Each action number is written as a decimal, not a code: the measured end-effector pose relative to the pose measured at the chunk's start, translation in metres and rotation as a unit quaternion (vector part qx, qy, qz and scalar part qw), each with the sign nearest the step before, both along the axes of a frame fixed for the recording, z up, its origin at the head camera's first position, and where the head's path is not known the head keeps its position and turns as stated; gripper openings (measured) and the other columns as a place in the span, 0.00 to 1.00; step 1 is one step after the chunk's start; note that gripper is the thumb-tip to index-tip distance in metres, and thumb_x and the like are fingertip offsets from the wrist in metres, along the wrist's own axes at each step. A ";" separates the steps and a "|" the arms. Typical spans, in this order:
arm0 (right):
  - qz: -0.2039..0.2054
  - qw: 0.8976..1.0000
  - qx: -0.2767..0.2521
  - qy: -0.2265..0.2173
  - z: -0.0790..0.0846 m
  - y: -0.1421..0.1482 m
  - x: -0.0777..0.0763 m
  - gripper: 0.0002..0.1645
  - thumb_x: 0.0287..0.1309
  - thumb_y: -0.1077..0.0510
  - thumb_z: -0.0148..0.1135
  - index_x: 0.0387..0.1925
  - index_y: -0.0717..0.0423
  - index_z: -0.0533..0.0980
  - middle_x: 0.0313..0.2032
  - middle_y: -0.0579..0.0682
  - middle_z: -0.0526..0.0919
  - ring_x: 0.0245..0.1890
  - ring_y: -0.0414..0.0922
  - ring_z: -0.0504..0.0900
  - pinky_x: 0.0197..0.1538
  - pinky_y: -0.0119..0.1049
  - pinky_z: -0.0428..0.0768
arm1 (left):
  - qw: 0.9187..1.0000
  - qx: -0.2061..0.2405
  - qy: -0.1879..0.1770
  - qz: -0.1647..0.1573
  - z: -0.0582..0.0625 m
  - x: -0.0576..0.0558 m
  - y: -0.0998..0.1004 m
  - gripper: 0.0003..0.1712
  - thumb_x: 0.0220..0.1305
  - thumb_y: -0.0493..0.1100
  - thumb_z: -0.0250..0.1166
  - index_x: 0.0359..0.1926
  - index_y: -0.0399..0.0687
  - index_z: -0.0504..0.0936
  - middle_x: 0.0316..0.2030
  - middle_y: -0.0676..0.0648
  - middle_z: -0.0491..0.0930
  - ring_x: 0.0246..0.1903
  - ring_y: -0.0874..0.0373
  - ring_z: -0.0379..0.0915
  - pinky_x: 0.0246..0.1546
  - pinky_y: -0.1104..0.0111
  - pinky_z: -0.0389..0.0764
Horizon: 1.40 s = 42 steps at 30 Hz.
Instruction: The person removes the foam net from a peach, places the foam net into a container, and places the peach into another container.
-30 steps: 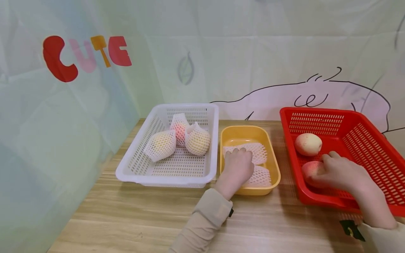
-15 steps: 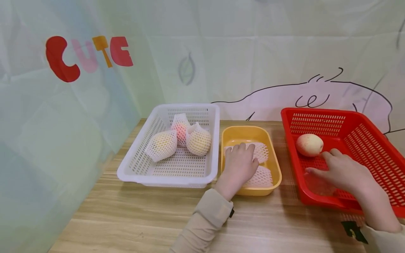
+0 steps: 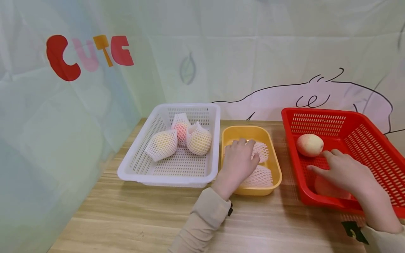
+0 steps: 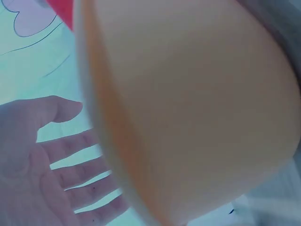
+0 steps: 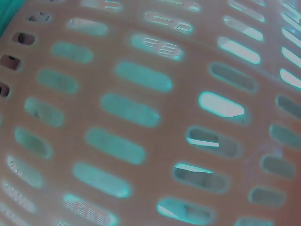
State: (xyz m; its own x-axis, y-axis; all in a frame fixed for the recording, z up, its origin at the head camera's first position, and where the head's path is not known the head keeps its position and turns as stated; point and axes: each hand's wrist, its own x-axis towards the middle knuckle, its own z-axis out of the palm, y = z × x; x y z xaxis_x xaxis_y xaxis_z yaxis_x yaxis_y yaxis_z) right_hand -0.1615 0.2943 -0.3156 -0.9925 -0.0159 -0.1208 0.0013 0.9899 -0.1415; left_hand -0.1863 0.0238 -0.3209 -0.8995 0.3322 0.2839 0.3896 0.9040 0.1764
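Observation:
In the head view my left hand [image 3: 238, 161] hovers over the yellow tray [image 3: 276, 168], its fingers loosely bent and holding nothing. Two white foam net sleeves [image 3: 260, 177] lie flat in that tray, partly covered by the hand. The left wrist view shows the same hand [image 4: 61, 174] with fingers spread beside the tray's wall. My right hand [image 3: 349, 172] reaches into the red basket [image 3: 292, 165], thumb and fingers apart. Just under it a pinkish peach [image 3: 329, 189] lies by the front wall, partly hidden. A paler peach [image 3: 310, 145] sits behind, near the fingertips.
At left stands a white basket [image 3: 133, 175] with three fruits in foam nets [image 3: 198, 140]. All containers rest on a wooden table [image 3: 142, 214] before a printed cloth [image 3: 196, 63]. Slotted basket wall [image 5: 188, 84] fills the right wrist view.
My right hand has let go of the pinkish peach, which now lies nearer the basket's front, further right. The curled fingers of my left hand have loosened over the yellow tray.

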 end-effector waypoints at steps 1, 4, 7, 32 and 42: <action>0.000 1.000 0.000 0.000 0.000 0.000 0.000 0.51 0.49 0.32 0.64 0.58 0.69 0.68 0.46 0.72 0.73 0.40 0.63 0.73 0.28 0.57 0.78 | 1.000 0.007 0.001 -0.001 0.002 0.000 -0.001 0.22 0.66 0.53 0.57 0.57 0.51 0.77 0.50 0.48 0.81 0.48 0.51 0.77 0.46 0.59 0.78; 0.001 1.000 -0.001 0.002 0.001 -0.002 0.001 0.51 0.49 0.31 0.64 0.58 0.69 0.68 0.44 0.71 0.73 0.39 0.62 0.74 0.27 0.55 0.78 | 1.000 0.022 0.005 0.000 0.007 0.001 -0.005 0.22 0.66 0.53 0.57 0.57 0.50 0.77 0.50 0.48 0.81 0.48 0.51 0.77 0.47 0.60 0.78; 0.004 1.000 -0.002 0.005 0.002 -0.002 0.001 0.50 0.50 0.31 0.63 0.58 0.69 0.68 0.43 0.70 0.74 0.38 0.61 0.74 0.26 0.53 0.78 | 0.999 0.032 0.004 0.004 0.012 0.002 -0.009 0.22 0.66 0.53 0.57 0.57 0.51 0.77 0.50 0.48 0.81 0.48 0.52 0.77 0.46 0.60 0.79; -0.005 1.000 -0.004 -0.004 0.002 -0.003 0.003 0.54 0.48 0.29 0.62 0.61 0.68 0.66 0.50 0.76 0.70 0.44 0.68 0.72 0.31 0.61 0.79 | 1.000 0.010 0.004 0.012 0.037 0.012 -0.046 0.25 0.59 0.39 0.60 0.60 0.51 0.76 0.48 0.47 0.81 0.41 0.50 0.77 0.37 0.61 0.79; 0.011 1.000 -0.006 0.015 0.008 -0.004 0.005 0.54 0.49 0.27 0.61 0.60 0.67 0.67 0.50 0.74 0.72 0.45 0.68 0.71 0.34 0.63 0.78 | 0.999 -0.035 -0.008 0.010 0.040 0.014 -0.075 0.25 0.61 0.40 0.60 0.60 0.49 0.75 0.44 0.45 0.80 0.38 0.50 0.76 0.32 0.61 0.78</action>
